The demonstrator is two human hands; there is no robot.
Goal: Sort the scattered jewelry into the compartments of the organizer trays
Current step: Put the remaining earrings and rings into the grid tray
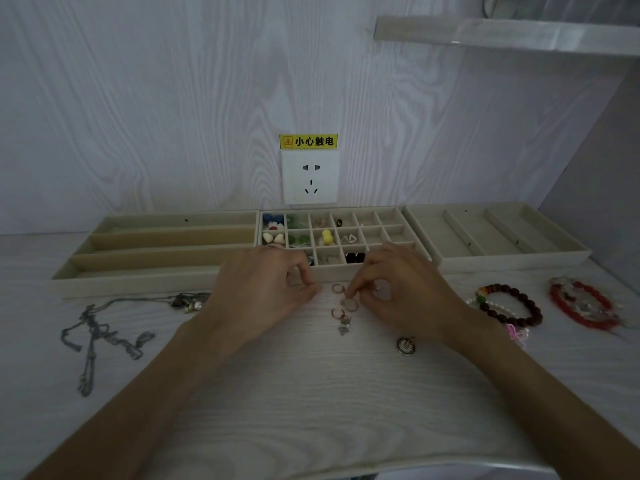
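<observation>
Left hand, fingers curling loosely and grasping nothing visible, is resting on the desk beside the rings. Right hand is pinching a pale stone, one fingertip touching a ring lying before the compartment tray.

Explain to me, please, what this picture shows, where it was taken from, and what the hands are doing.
There is no machine here: a person wears a camera on the head, looking down at both bare hands. On the white table stand three beige organizer trays; the middle tray already holds small colourful pieces. Loose jewelry lies in front: silver necklaces, small rings, a dark beaded bracelet and a red bracelet. The right hand reaches its fingertips to a ring. The left hand has curled fingers; whether its grip holds anything is too small to tell.
</observation>
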